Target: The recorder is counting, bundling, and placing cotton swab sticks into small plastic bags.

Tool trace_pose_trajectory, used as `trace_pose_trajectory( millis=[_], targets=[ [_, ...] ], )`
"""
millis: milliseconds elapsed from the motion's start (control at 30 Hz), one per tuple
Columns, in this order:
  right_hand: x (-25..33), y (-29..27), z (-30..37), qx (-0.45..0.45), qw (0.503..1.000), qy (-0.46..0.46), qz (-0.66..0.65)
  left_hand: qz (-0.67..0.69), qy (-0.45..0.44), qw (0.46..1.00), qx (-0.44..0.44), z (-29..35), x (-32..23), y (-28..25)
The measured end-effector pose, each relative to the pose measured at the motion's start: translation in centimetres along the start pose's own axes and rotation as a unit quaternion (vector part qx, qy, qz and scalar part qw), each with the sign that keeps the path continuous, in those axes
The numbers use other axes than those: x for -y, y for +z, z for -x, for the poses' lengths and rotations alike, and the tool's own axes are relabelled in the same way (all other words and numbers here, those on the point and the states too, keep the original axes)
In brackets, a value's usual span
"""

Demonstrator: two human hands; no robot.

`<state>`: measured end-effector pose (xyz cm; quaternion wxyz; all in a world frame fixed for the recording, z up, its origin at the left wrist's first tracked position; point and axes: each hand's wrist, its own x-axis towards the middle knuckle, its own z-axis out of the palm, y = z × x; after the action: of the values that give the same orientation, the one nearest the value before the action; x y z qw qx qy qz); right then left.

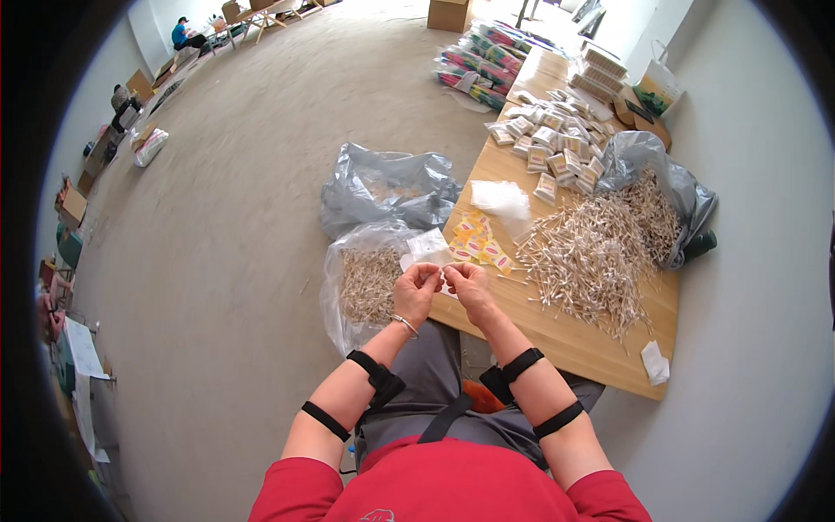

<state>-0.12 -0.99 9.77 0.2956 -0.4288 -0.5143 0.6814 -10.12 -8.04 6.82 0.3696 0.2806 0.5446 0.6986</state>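
Note:
My left hand (417,291) and my right hand (470,288) meet at the table's near left corner, both with fingers pinched together. Whatever sits between the fingertips is small and pale, too small to name. Just beyond my left hand lies a clear plastic bag (428,245). Small yellow and white printed cards (470,240) are scattered ahead of my right hand. To the right spreads a big loose heap of cotton swabs (584,255). A stack of clear flat bags (502,200) rests behind the cards.
Many filled small packs (557,139) cover the far part of the wooden table (557,352). A grey plastic bag (693,196) spills swabs at the right wall. Left of the table, a clear sack of swabs (370,283) and another grey bag (383,178) stand on the floor. People sit far left.

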Motion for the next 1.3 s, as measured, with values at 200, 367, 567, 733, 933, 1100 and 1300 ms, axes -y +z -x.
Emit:
trace_pose_trajectory(
  millis=[200, 367, 567, 733, 933, 1100, 1300],
  targets=[
    [-0.5, 0.7, -1.2, 0.012, 1.0, -0.012, 0.02, 0.023, 0.031, 0.999, -0.018, -0.2, -0.4, 0.0],
    [-0.3, 1.3, -1.5, 0.007, 0.996, -0.039, 0.086, 0.007, -0.021, 0.999, -0.042, -0.4, -0.5, -0.8],
    [-0.5, 1.7, -1.4, 0.052, 0.968, -0.12, 0.215, 0.012, -0.045, 0.993, -0.111, -0.4, 0.6, -1.6],
    [-0.8, 3.2, -0.8, 0.037, 0.886, -0.219, 0.406, -0.158, 0.028, 0.973, -0.166, -0.9, 1.8, -2.1],
    [0.2, 4.0, -1.5, -0.046, 0.884, -0.26, 0.385, -0.274, 0.096, 0.943, -0.163, -0.6, 1.3, -2.3],
    [-0.2, 4.4, -1.9, -0.015, 0.836, -0.358, 0.415, -0.181, 0.175, 0.923, -0.291, -1.8, 1.4, -2.2],
    [-0.7, 4.7, -1.6, 0.0, 0.809, -0.452, 0.376, -0.065, -0.033, 0.96, -0.271, -1.8, -0.3, -2.3]
  ],
)
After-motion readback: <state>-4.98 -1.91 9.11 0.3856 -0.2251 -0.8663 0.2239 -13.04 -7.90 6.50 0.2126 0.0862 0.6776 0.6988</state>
